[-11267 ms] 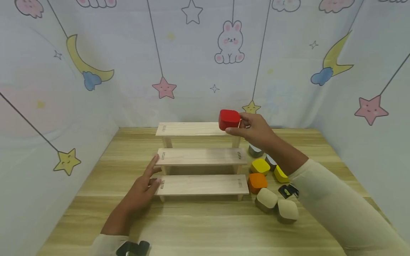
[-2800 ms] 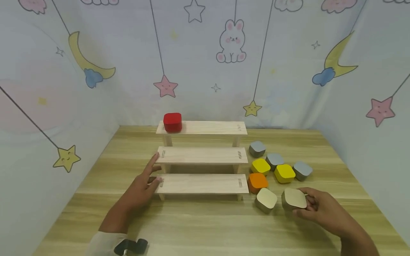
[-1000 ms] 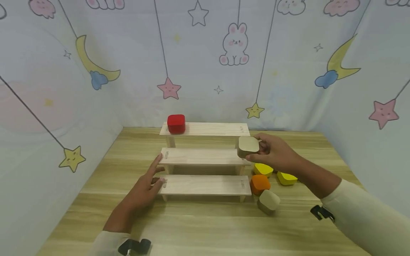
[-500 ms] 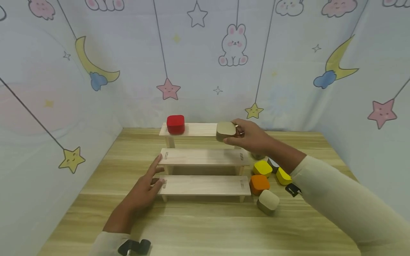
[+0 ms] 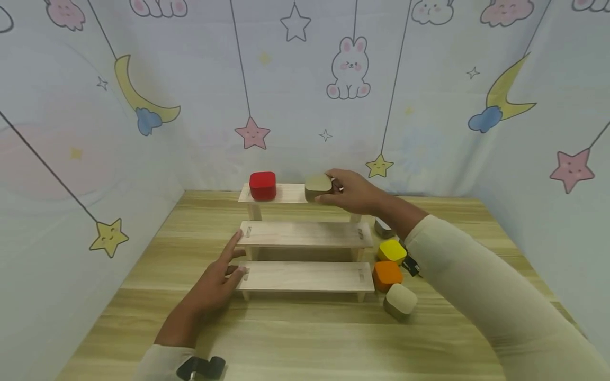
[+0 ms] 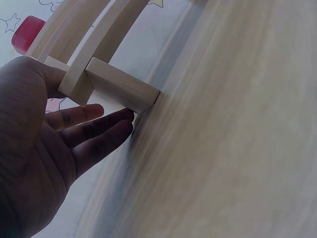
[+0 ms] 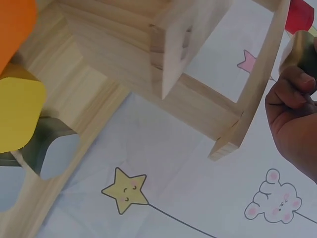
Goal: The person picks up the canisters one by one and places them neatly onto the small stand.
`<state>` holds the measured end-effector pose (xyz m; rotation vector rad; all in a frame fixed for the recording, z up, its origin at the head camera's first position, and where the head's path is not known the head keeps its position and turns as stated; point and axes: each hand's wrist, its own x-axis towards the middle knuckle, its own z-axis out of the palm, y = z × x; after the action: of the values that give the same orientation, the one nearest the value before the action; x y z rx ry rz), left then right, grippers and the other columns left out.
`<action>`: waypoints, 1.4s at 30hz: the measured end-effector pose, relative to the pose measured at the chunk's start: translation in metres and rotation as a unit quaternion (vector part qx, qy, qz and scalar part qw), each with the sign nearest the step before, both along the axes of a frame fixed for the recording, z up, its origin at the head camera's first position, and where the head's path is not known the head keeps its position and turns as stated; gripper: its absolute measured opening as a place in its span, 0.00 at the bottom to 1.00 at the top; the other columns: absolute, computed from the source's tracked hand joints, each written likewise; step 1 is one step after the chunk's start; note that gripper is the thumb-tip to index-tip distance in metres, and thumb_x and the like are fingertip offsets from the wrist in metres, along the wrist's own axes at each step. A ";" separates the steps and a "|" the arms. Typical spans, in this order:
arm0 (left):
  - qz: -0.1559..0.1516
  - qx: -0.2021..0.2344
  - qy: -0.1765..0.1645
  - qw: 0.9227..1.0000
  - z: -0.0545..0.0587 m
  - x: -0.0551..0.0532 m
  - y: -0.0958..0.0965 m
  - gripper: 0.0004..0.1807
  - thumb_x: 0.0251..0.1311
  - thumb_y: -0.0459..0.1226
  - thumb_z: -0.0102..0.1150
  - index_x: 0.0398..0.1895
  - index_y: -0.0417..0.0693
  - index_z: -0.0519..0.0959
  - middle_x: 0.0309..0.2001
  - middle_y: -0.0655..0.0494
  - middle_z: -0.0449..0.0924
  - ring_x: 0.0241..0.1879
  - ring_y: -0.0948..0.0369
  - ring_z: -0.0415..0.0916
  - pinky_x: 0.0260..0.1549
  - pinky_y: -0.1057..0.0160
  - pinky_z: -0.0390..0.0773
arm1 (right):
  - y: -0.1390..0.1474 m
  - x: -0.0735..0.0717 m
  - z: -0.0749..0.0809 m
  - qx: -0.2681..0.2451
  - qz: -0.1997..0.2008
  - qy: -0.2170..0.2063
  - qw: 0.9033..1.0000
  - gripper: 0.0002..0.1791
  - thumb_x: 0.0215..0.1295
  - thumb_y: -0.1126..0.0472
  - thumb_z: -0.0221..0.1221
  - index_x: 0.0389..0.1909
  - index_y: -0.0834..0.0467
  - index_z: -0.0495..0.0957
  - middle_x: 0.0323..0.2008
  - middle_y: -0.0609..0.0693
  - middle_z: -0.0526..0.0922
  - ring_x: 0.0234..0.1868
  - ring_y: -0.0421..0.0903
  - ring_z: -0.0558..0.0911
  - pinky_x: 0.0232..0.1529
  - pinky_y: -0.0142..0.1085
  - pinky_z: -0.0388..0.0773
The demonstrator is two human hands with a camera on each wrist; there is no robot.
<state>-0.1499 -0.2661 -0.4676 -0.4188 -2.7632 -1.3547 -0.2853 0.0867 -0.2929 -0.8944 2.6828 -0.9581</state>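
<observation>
My right hand (image 5: 355, 191) pinches a beige rounded block (image 5: 317, 188) at the top step (image 5: 289, 193) of a three-tier wooden stand. In the right wrist view, curled fingers (image 7: 295, 94) grip the block's side. To the left on that same step sits a red rounded block (image 5: 263, 186). My left hand (image 5: 212, 283) rests at the stand's left end, its fingertips by the middle step (image 5: 305, 234) and its thumb at the bottom step (image 5: 305, 276). Seen from the left wrist, its fingers (image 6: 94, 144) are extended beside a wooden leg (image 6: 121, 84).
Right of the stand, on the wood-grain table (image 5: 305, 338), are an orange block (image 5: 387, 275), a yellow block (image 5: 392, 251), another beige block (image 5: 400, 301) and a grey block (image 5: 384, 227). My right sleeve (image 5: 457, 264) hides others. A patterned curtain (image 5: 305, 95) stands behind.
The red block went onto the top step's left end. My right hand picked a beige block off the table and carried it left and up to the top step. The left hand stayed put.
</observation>
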 end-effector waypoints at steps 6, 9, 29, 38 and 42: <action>0.004 -0.003 -0.003 1.000 0.000 -0.001 0.000 0.47 0.85 0.37 0.51 0.91 0.76 0.35 0.79 0.28 0.66 0.68 0.30 0.81 0.61 0.33 0.85 | -0.011 -0.007 0.005 -0.010 0.011 -0.001 1.000 0.24 0.78 0.49 0.66 0.65 0.57 0.73 0.43 0.53 0.79 0.44 0.51 0.75 0.46 0.43 0.73; 0.004 -0.003 -0.004 1.000 -0.002 -0.001 0.000 0.47 0.85 0.37 0.51 0.91 0.77 0.35 0.79 0.27 0.66 0.68 0.30 0.80 0.61 0.32 0.85 | -0.013 -0.008 0.005 -0.008 0.008 -0.010 1.000 0.24 0.79 0.50 0.66 0.65 0.58 0.73 0.46 0.54 0.80 0.47 0.50 0.76 0.48 0.43 0.74; 0.000 -0.003 0.004 1.000 0.001 0.000 -0.001 0.46 0.85 0.38 0.51 0.91 0.74 0.36 0.79 0.27 0.65 0.67 0.29 0.81 0.61 0.32 0.85 | -0.018 -0.018 0.002 0.031 0.011 -0.016 0.999 0.26 0.77 0.48 0.67 0.65 0.59 0.74 0.48 0.56 0.82 0.48 0.50 0.77 0.48 0.42 0.75; 0.002 -0.002 0.002 1.000 0.001 0.000 0.000 0.47 0.85 0.38 0.52 0.91 0.75 0.36 0.80 0.27 0.65 0.68 0.29 0.80 0.61 0.33 0.86 | -0.021 -0.015 0.002 0.040 -0.001 -0.017 0.999 0.28 0.77 0.47 0.67 0.66 0.59 0.74 0.52 0.56 0.82 0.50 0.51 0.77 0.50 0.42 0.76; 0.002 0.001 0.002 1.000 0.000 0.001 0.000 0.47 0.85 0.38 0.52 0.91 0.75 0.36 0.80 0.27 0.65 0.67 0.30 0.80 0.61 0.33 0.86 | -0.022 -0.016 0.001 0.046 -0.003 -0.015 0.999 0.28 0.77 0.46 0.67 0.66 0.59 0.74 0.51 0.56 0.82 0.49 0.50 0.77 0.49 0.42 0.76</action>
<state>-0.1493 -0.2664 -0.4672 -0.4135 -2.7578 -1.3551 -0.3018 0.0649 -0.2918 -0.8460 2.6816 -0.8338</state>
